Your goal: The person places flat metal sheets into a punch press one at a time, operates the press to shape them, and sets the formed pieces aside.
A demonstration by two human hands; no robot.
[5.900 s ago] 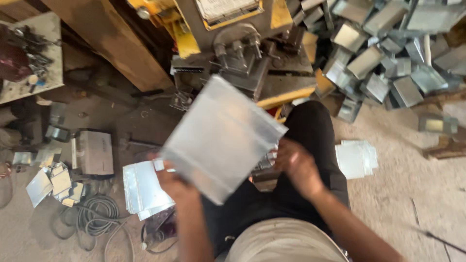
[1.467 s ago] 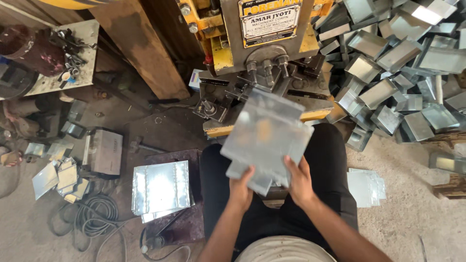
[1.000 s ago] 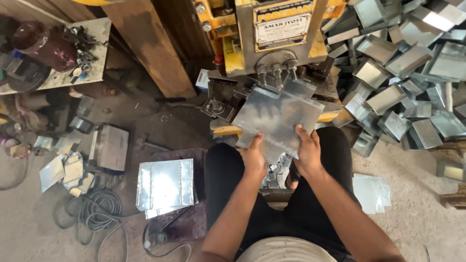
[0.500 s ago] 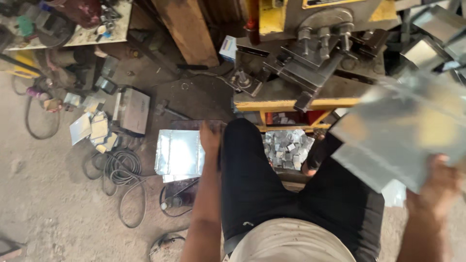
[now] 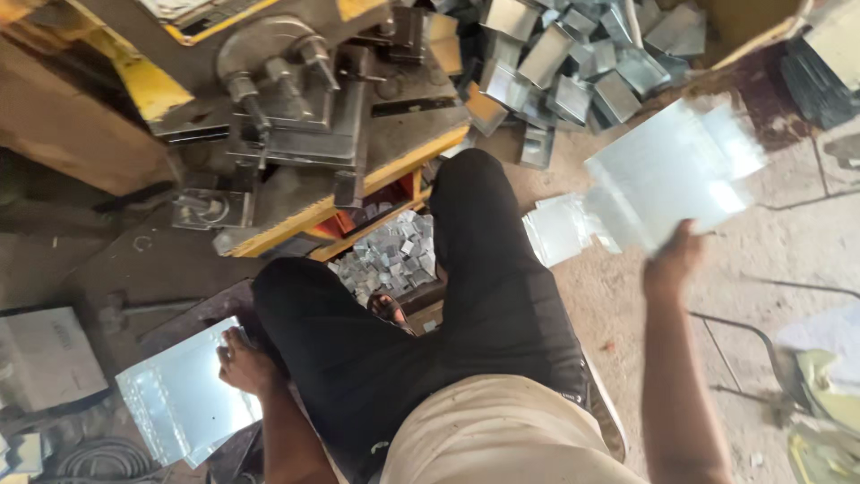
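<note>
Right hand (image 5: 674, 262) is pinching the cut metal sheet (image 5: 667, 175) by its near edge, out over the floor. Left hand (image 5: 240, 360) is resting fingers on the sheet stack (image 5: 179, 403). Thin, stiff, likely light; sharp edges, grip flat faces.

Shiny silver metal sheet (image 5: 672, 175), blurred pale; a second silver sheet (image 5: 184, 403) with a row of small holes along its edge; grey press (image 5: 287, 108) with yellow trim; black trousers (image 5: 430, 323); beige shirt (image 5: 511, 439); silver-grey folded boxes (image 5: 573, 63); dusty grey-brown floor (image 5: 788, 260)
</note>
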